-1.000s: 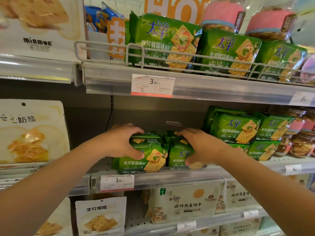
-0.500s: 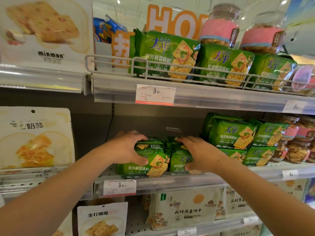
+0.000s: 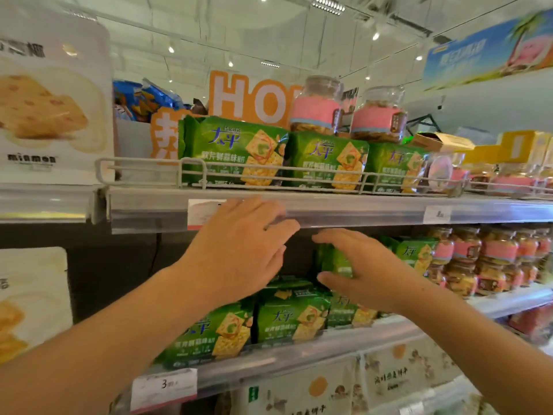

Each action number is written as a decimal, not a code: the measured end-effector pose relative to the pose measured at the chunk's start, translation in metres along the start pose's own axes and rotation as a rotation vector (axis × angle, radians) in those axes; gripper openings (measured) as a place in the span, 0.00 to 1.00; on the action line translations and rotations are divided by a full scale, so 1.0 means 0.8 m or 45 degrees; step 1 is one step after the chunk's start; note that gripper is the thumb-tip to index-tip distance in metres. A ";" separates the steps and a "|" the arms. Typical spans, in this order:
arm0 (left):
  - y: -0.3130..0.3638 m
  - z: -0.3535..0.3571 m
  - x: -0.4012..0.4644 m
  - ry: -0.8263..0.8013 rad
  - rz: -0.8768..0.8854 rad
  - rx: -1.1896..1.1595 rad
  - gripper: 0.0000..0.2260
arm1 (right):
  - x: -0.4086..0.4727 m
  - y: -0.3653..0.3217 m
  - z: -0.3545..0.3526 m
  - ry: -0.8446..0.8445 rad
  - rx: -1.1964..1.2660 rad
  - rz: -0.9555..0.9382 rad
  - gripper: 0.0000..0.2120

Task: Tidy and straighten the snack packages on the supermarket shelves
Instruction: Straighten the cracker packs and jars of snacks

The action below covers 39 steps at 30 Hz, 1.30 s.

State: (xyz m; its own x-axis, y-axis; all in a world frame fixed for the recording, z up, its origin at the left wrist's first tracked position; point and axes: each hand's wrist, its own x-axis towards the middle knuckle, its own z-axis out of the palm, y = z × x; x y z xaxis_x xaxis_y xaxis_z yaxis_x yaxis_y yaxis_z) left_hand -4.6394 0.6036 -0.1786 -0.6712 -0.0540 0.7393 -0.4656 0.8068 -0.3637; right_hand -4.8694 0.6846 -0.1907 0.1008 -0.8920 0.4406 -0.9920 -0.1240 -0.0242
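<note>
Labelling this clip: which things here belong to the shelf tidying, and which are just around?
Job: green cracker packs on the middle shelf, more packs above, left hand, right hand.
Around: jars, HOT sign, price tag, white pouch.

Three top-shelf green cracker packs (image 3: 233, 151), two hands (image 3: 239, 247).

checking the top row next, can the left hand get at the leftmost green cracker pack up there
Probably yes: the left hand is open, holds nothing, just below that shelf. The low wire rail fronts the leftmost green cracker pack, so reach over it.
</note>
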 end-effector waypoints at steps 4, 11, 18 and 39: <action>0.009 0.019 0.035 -0.028 -0.053 0.276 0.21 | -0.007 0.056 -0.047 0.258 0.039 0.041 0.20; 0.056 0.075 0.083 -0.076 -0.289 0.434 0.28 | 0.021 0.164 -0.049 0.647 -0.058 0.025 0.24; 0.085 0.105 0.142 0.008 -0.551 0.507 0.30 | 0.034 0.206 -0.041 0.775 -0.055 -0.151 0.25; 0.001 0.025 0.277 0.234 -0.556 0.298 0.20 | 0.119 0.217 -0.159 0.867 0.369 -0.225 0.07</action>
State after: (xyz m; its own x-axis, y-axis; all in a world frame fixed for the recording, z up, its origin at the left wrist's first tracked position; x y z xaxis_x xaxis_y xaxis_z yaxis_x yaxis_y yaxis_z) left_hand -4.7999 0.5805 -0.0258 -0.2832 -0.2349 0.9299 -0.8097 0.5782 -0.1005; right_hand -5.0421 0.6330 -0.0388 0.0937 -0.3947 0.9140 -0.8963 -0.4332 -0.0952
